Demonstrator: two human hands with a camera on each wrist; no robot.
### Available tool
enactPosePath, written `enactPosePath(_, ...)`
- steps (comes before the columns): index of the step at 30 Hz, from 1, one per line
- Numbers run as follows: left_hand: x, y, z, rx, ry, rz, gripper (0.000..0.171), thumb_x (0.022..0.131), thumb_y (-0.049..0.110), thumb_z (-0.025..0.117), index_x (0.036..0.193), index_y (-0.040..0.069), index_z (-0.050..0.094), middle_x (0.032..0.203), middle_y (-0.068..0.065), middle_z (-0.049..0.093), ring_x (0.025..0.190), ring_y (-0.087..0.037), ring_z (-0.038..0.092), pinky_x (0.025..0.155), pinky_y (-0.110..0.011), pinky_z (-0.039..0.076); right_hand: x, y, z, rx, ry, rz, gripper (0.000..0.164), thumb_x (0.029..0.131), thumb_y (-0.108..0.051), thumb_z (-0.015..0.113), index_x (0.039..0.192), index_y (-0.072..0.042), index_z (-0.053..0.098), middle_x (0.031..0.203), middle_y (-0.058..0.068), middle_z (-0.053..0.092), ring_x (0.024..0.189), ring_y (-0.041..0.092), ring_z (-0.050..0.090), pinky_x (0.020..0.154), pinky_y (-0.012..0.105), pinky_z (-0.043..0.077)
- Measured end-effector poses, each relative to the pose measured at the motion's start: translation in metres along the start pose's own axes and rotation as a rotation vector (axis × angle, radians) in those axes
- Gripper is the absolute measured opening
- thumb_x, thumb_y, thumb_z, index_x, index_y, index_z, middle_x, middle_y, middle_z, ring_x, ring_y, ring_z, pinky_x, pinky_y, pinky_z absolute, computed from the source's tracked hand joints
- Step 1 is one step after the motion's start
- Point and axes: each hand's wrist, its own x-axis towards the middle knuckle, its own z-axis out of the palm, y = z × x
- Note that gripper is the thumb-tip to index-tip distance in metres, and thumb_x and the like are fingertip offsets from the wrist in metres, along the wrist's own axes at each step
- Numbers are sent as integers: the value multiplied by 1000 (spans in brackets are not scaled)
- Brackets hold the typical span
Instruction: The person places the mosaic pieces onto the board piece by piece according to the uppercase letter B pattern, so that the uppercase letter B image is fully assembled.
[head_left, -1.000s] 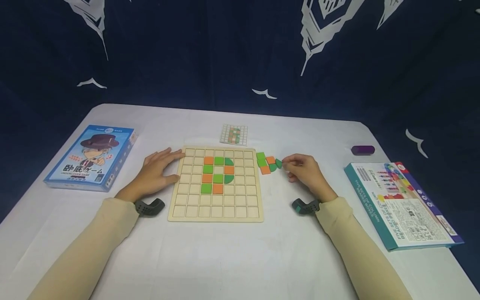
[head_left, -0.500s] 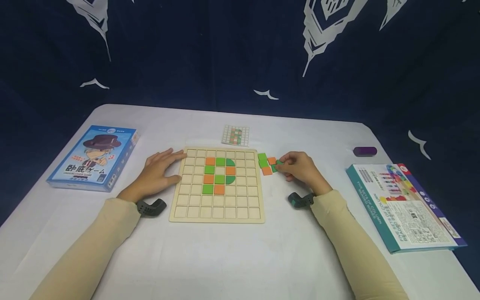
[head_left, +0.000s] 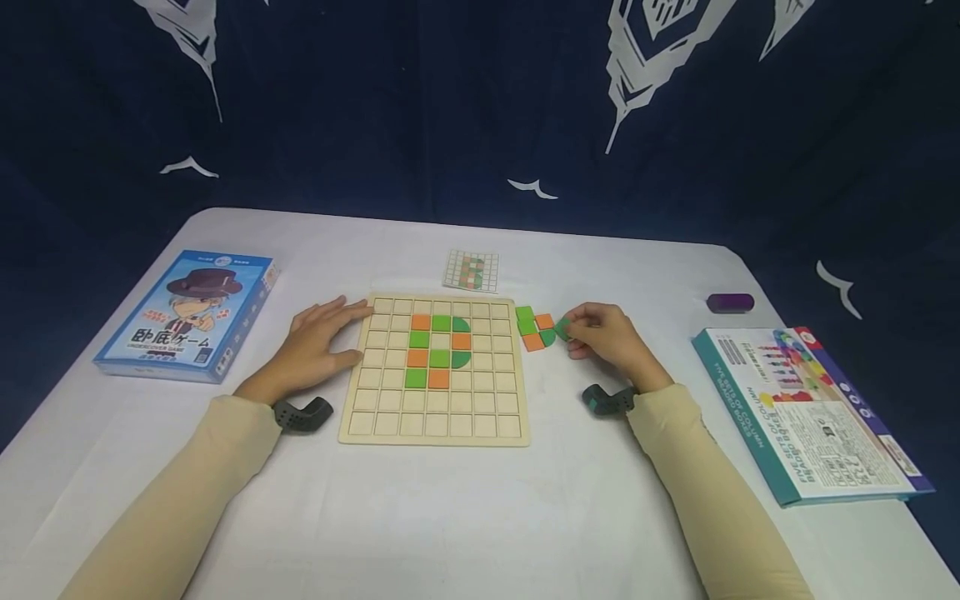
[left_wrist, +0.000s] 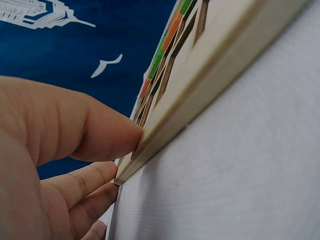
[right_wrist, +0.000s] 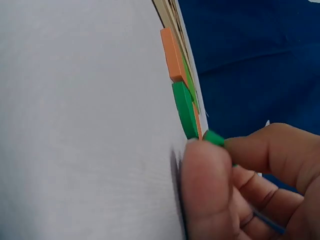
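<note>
Pinching a green tile (head_left: 561,330) in the right hand (head_left: 603,340) right of centre, with left hand (head_left: 309,348) relaxed against mid-frame board (head_left: 437,425), ten tiles (head_left: 416,378) set in and loose ones (head_left: 533,342) apparently left.

Gridded brd (head_left: 439,402): pale wood; inset pcs (head_left: 440,358) orange, lime & dk green, ditto loose tiles (head_left: 533,342) @ 2 o'clock of it. Game box (head_left: 186,318) @ 9: lt blue. Thin box (head_left: 812,417) @ 3: white/teal/purple. Backdrop (head_left: 420,117) @ 12: navy, white motifs.
</note>
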Motion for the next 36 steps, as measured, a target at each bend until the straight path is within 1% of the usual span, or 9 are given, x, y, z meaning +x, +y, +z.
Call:
enactPosePath(5,0,0,0,5,-1,-5,70,94,17,67,161,6,48,173,-17,37,164,-44,16,131,-63,2,-1,2,-1,119,-66,-16,37,107,-6,61,137,16,60,95,9,71,72,7,68,72,25,65)
enactPosePath(8,1,0,0,9,5,-2,70,94,17,67,160,6,49,172,-18,38,164,-45,17,131,-64,2,-2,0,0,168,-100,-28,39,107,-7,60,139,15,59,95,6,70,72,6,68,73,25,65)
enactPosePath(15,0,0,0,6,7,6,70,94,18,68,160,6,49,172,-18,39,164,-45,18,131,-64,3,-5,-10,8,216,-188,-49,43,105,-1,59,143,17,56,102,8,70,77,7,69,76,25,65)
enactPosePath(20,0,0,0,1,9,6,70,94,18,69,160,6,50,172,-19,39,163,-45,18,131,-65,3,-7,-16,14,235,-242,-53,45,103,2,58,145,18,53,96,5,71,78,8,67,76,26,65)
enactPosePath(24,1,-1,0,3,4,0,70,94,18,68,160,6,49,172,-18,38,164,-44,17,131,-64,2,-6,-18,20,249,-285,-61,42,103,4,59,142,19,52,90,3,71,76,9,66,74,27,65)
enactPosePath(27,1,-1,0,7,-1,-6,70,94,18,68,161,7,49,173,-18,37,164,-44,16,131,-64,2,-7,-21,25,254,-321,-67,36,104,5,60,136,18,53,88,3,70,74,10,66,72,27,65)
enactPosePath(32,0,0,0,4,-8,-12,70,94,17,67,161,6,48,173,-18,36,165,-44,15,131,-63,1,-8,-28,33,240,-369,-75,26,104,3,63,127,13,57,88,4,71,72,10,68,72,28,65)
enactPosePath(36,1,0,0,5,-5,-8,70,94,16,67,161,6,48,173,-18,36,164,-44,15,131,-64,1,-9,-35,38,226,-391,-71,22,103,2,64,123,11,60,88,5,72,70,11,70,70,28,65)
